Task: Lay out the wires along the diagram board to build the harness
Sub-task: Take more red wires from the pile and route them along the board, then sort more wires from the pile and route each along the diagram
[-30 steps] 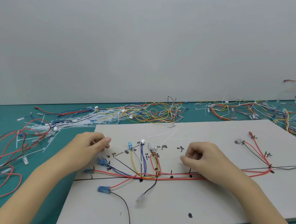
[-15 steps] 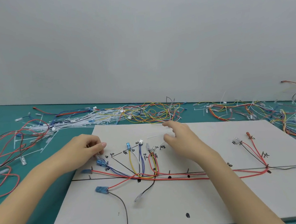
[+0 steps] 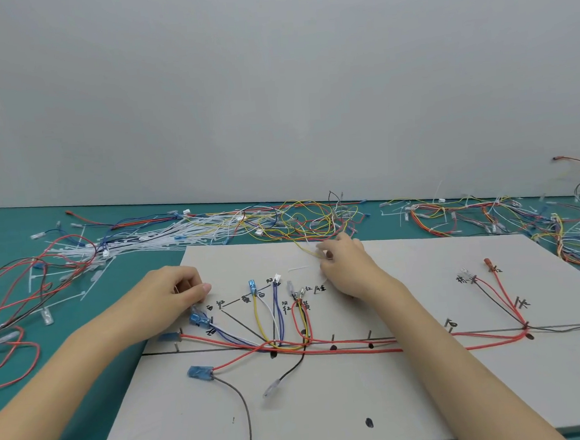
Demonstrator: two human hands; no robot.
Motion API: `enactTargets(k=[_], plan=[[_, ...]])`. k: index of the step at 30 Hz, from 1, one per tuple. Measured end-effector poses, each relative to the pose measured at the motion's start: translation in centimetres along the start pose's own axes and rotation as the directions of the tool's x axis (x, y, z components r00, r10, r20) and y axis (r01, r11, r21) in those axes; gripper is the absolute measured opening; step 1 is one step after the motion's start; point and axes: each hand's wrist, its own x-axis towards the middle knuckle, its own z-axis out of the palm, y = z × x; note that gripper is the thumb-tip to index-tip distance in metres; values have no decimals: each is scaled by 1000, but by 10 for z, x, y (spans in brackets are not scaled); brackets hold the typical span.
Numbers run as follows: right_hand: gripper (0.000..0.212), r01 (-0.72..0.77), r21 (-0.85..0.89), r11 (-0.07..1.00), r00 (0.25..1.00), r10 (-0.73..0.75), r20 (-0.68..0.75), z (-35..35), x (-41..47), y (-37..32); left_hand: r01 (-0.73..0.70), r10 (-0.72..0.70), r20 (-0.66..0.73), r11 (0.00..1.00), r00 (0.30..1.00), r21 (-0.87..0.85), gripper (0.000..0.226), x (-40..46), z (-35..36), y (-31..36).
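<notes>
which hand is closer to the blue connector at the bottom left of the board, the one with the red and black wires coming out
Left. The left hand rests up-left of that blue connector; the right hand is farther off, up-right near the board's far edge.

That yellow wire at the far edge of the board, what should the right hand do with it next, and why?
Probably draw it back toward the branch marks. The right hand pinches a yellow wire whose far end trails into the loose pile, not yet on the diagram board. The left hand pinches something small near the blue connectors.
</notes>
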Motion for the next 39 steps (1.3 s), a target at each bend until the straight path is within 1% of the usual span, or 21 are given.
enactTargets(k=[2, 5, 6, 8, 10, 12, 15, 17, 19, 22, 24, 26, 30, 31, 32, 33, 35, 36, 37, 39], plan=[[27, 8, 14, 1000, 1000, -8, -26, 1, 1, -1, -3, 3, -1, 1000, 1000, -2, 29, 0, 0, 0], [17, 16, 119, 993, 996, -5, -91, -2, 0, -2, -7, 7, 0, 1000, 1000, 3, 29, 0, 0, 0], [16, 18, 170, 985, 994, 1, -110, -4, 0, -2, -6, 6, -3, 1000, 1000, 5, 29, 0, 0, 0], [15, 31, 339, 940, 988, 23, -155, -11, -2, -3, -10, 10, -21, 1000, 1000, -3, 27, 0, 1, -1], [17, 64, 543, 837, 976, 61, -210, -22, -5, -6, -30, 27, -66, 999, 997, -44, 23, -1, 1, 1], [17, 95, 724, 684, 964, 118, -238, -33, -9, -10, -61, 48, -131, 993, 990, -98, 16, 0, 2, 6], [16, 122, 887, 445, 967, 148, -208, -47, -18, -13, -98, 69, -171, 981, 983, -168, 8, 4, 4, 18], [16, 131, 944, 302, 978, 118, -174, -54, -27, -13, -116, 81, -165, 969, 983, -216, 7, 9, 6, 29], [19, 132, 971, 199, 986, 76, -149, -58, -35, -13, -130, 98, -144, 964, 985, -233, 9, 17, 9, 40], [24, 114, 990, 81, 993, 22, -116, -61, -45, -15, -122, 102, -93, 963, 990, -242, 20, 33, 14, 56], [25, 87, 995, 43, 996, -13, -87, -60, -51, -14, -103, 88, -69, 959, 994, -265, 27, 46, 20, 66], [23, 64, 996, 56, 997, -37, -62, -59, -54, -13, -81, 68, -53, 948, 996, -309, 30, 57, 28, 74], [6, 32, 994, 104, 996, -84, -23, -56, -57, -10, -37, 34, -13, 914, 999, -404, 34, 73, 45, 93], [6, 27, 992, 122, 995, -98, -15, -56, -57, -10, 2, 6, 15, 887, 1000, -463, 36, 75, 48, 97], [7, 22, 989, 147, 994, -111, -5, -55, -57, -8, 69, -38, 66, 825, 997, -560, 36, 78, 50, 102], [9, 17, 984, 179, 992, -123, 5, -54, -57, -7, 148, -75, 136, 726, 988, -672, 33, 80, 50, 106], [11, 14, 963, 270, 991, -130, 22, -53, -58, -5, 263, -77, 258, 472, 963, -841, 23, 83, 48, 112], [12, 19, 943, 331, 992, -122, 23, -53, -59, -4, 288, -61, 287, 373, 956, -882, 20, 84, 47, 114], [13, 33, 913, 406, 994, -110, 13, -53, -59, -3, 298, -48, 298, 305, 953, -905, 15, 84, 47, 114], [16, 68, 812, 580, 997, -75, -30, -53, -58, 0, 305, -37, 304, 210, 952, -929, 9, 83, 45, 114]])
